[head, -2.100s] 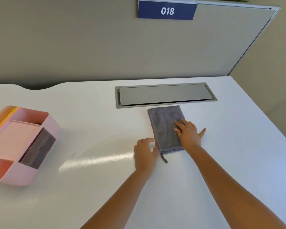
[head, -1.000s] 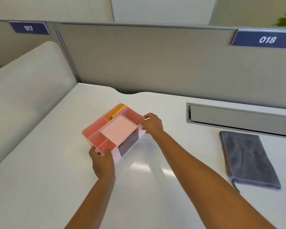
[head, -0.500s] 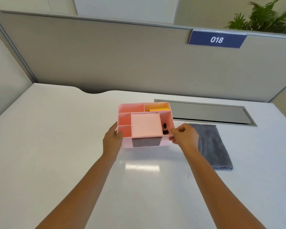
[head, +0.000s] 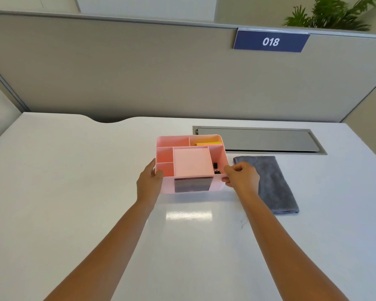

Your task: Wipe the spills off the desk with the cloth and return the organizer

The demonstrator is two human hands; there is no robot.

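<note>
The pink organizer [head: 191, 161] sits in the middle of the white desk [head: 63, 192], square to me, with several compartments, yellow notes at the back and black clips on the right. My left hand [head: 149, 181] grips its left front corner. My right hand [head: 241, 177] grips its right front corner, thumb over the rim. The grey cloth [head: 274, 183] lies folded flat on the desk just right of the organizer, partly behind my right hand. No spill shows on the desk.
A grey cable-tray cover [head: 261, 141] is set into the desk behind the organizer and cloth. A beige partition [head: 139, 72] with a blue "018" sign [head: 270, 41] closes off the back. The desk's right edge runs past the cloth.
Both hands left the cloth, took hold of the organizer at the left of the desk and carried it to the middle beside the cloth. In the last half second it hardly moved.
</note>
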